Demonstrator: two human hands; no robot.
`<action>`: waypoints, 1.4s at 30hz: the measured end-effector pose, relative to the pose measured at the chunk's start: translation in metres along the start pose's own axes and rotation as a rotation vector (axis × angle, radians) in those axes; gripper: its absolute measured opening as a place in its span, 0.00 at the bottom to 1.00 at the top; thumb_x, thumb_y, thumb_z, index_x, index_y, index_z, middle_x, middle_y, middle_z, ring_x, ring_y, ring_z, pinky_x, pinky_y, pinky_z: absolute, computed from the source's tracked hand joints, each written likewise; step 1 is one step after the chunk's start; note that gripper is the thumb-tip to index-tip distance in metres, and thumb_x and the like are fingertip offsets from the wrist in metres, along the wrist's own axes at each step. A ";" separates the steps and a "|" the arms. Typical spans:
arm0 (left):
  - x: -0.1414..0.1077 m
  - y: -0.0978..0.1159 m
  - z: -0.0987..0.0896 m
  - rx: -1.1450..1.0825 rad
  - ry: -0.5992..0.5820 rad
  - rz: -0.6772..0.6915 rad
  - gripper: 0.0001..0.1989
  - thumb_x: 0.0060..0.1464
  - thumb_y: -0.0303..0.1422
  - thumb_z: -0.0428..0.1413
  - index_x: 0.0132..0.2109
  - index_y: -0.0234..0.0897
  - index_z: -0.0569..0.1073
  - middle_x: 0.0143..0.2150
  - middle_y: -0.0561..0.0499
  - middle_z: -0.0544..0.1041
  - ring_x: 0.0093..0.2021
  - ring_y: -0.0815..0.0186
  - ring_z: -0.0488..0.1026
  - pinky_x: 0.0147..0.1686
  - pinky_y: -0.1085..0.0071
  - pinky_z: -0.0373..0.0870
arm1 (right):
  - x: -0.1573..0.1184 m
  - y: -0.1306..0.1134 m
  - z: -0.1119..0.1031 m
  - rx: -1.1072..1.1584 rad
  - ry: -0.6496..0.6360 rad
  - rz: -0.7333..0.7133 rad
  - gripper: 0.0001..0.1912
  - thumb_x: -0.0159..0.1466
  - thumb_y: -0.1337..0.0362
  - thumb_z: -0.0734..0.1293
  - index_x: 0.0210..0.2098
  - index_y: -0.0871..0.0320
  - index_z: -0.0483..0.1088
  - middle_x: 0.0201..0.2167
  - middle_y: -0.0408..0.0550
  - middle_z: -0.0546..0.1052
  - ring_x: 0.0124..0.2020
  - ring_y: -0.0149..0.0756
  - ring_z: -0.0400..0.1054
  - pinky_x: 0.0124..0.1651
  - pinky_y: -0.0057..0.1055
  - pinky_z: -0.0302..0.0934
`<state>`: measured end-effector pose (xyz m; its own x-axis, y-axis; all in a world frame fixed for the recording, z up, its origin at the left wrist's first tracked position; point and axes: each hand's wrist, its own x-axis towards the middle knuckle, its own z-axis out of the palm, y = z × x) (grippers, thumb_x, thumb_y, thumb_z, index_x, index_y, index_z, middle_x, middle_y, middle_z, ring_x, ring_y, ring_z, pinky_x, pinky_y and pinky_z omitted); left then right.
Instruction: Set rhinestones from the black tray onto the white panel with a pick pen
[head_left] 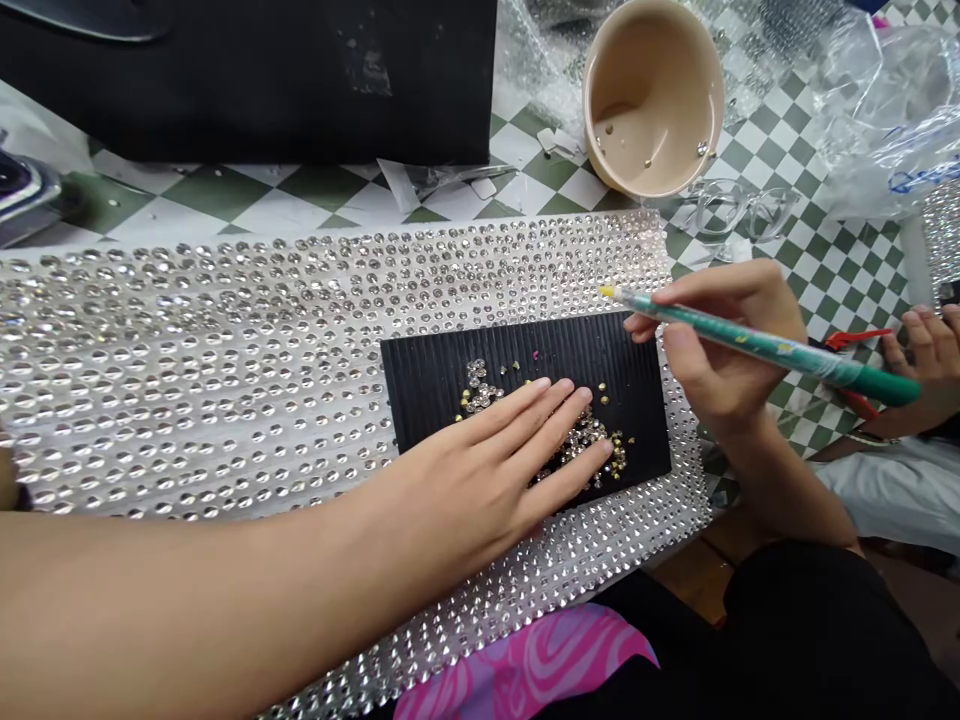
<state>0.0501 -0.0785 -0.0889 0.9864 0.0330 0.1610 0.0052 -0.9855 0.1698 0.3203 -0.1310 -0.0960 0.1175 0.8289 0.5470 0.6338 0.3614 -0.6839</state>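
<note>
My left hand (517,445) lies spread, palm down, over a ridged black tray (427,375) and the loose rhinestones (589,435) on it. Some stones show gold undersides, others are clear. Above the tray's right edge, my right hand (724,345) grips a green pen-like tool (780,348) between thumb and fingers. Its yellow tip (606,291) points left, over the rhinestone sheet (300,370). That sheet carries many rows of clear stones and spreads beneath the tray.
A beige cup (652,100) with a few stones inside stands at the back. A black box (300,80) is at back left, plastic bags (892,110) at back right. Another person's hand (926,350) is at the right edge near red-handled scissors (855,340).
</note>
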 end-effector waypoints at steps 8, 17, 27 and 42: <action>0.005 -0.005 -0.004 -0.003 0.042 -0.026 0.25 0.76 0.36 0.53 0.74 0.37 0.70 0.75 0.44 0.73 0.76 0.59 0.71 0.82 0.61 0.58 | 0.004 0.002 -0.007 0.057 -0.107 0.003 0.07 0.70 0.60 0.70 0.43 0.42 0.80 0.29 0.42 0.80 0.29 0.40 0.72 0.31 0.41 0.72; 0.011 -0.009 -0.005 -0.044 0.102 -0.074 0.20 0.75 0.28 0.50 0.68 0.32 0.74 0.70 0.43 0.79 0.71 0.56 0.76 0.78 0.59 0.68 | -0.001 -0.005 -0.012 -0.009 -0.084 0.135 0.07 0.70 0.55 0.73 0.48 0.38 0.79 0.37 0.40 0.83 0.26 0.37 0.74 0.25 0.37 0.72; 0.021 -0.044 -0.023 -0.042 0.211 -0.109 0.15 0.74 0.25 0.43 0.46 0.34 0.75 0.41 0.48 0.80 0.40 0.60 0.76 0.40 0.65 0.73 | -0.011 -0.013 -0.016 0.109 -0.233 0.097 0.10 0.65 0.70 0.73 0.43 0.49 0.81 0.31 0.39 0.83 0.22 0.32 0.74 0.22 0.32 0.67; 0.024 -0.054 -0.023 0.135 0.097 -0.136 0.12 0.71 0.25 0.46 0.52 0.29 0.74 0.46 0.40 0.80 0.43 0.50 0.80 0.37 0.58 0.81 | -0.009 -0.025 -0.002 0.102 -0.355 -0.058 0.09 0.65 0.75 0.68 0.34 0.54 0.74 0.23 0.40 0.76 0.21 0.29 0.70 0.23 0.27 0.67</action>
<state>0.0698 -0.0208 -0.0719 0.9548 0.1765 0.2391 0.1655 -0.9840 0.0656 0.3044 -0.1486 -0.0830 -0.1997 0.8958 0.3971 0.5502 0.4378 -0.7110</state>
